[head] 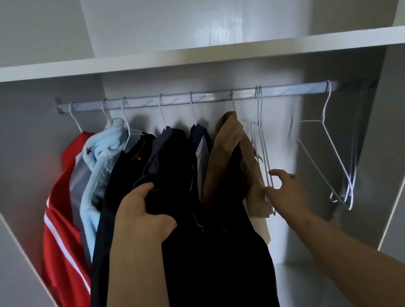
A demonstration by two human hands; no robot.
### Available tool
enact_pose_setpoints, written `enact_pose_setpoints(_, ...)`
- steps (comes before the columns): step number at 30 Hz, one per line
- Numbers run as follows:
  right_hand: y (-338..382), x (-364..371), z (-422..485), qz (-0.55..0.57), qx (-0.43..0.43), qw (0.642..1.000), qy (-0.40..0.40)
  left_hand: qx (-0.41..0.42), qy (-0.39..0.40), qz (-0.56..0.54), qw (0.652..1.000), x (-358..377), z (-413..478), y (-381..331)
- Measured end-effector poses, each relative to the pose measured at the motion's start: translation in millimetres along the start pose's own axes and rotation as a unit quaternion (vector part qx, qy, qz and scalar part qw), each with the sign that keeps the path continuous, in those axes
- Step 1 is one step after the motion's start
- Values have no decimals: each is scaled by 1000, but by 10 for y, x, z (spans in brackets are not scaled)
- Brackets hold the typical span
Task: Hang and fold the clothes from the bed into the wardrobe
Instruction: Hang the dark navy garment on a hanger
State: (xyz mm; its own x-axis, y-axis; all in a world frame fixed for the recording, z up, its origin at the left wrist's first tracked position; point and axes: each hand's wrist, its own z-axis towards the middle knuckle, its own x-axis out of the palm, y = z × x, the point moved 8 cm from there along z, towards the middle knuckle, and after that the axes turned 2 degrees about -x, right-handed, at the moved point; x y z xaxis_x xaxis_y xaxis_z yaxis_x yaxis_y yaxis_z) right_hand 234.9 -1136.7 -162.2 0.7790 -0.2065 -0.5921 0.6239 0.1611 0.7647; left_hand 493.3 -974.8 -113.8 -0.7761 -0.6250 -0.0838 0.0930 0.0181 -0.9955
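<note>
White wire, bare of any garment: the empty hanger [264, 149] is hanging from the rail [214, 96] just right of the tan garment [233, 159], seen edge-on with its frame running downward from the hook.

Head view. The right hand [287, 190] is reaching up and forward to the hanger's lower end, thumb and fingers parted around the wire and touching or nearly touching it; a closed grip is not yet showing. The left hand [142, 215] is gripping a dark garment [211, 257], fingers curled into the cloth, holding it in front of the hung clothes. The right hand is much the nearer to the hanger; the left is well apart from it, across the dark cloth.

Count: six garments appear to be hanging, namely red [60, 227], light blue [99, 174], three dark, and tan. Empty hangers: apparently two together at the right hand, and a blurred group [339, 159] at the rail's far right, number uncertain. Judged next step: lifting the hanger off for the held garment.
</note>
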Motion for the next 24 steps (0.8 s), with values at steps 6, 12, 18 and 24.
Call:
enact_pose_setpoints(6, 29, 262, 261, -24, 7, 998, 60, 38, 30, 150, 988, 226, 357, 21)
enact_pose_setpoints(12, -55, 243, 484, -20, 36, 999, -10, -5, 47, 171, 984, 283, 686, 9)
enact_pose_setpoints(18, -146, 67, 581, 5, 68, 995, -72, 28, 90, 155, 983, 477, 879, 5)
enact_pose_setpoints(24, -312, -119, 621, 10, 102, 990, -100, 38, 129, 157, 978, 636, 1016, 15)
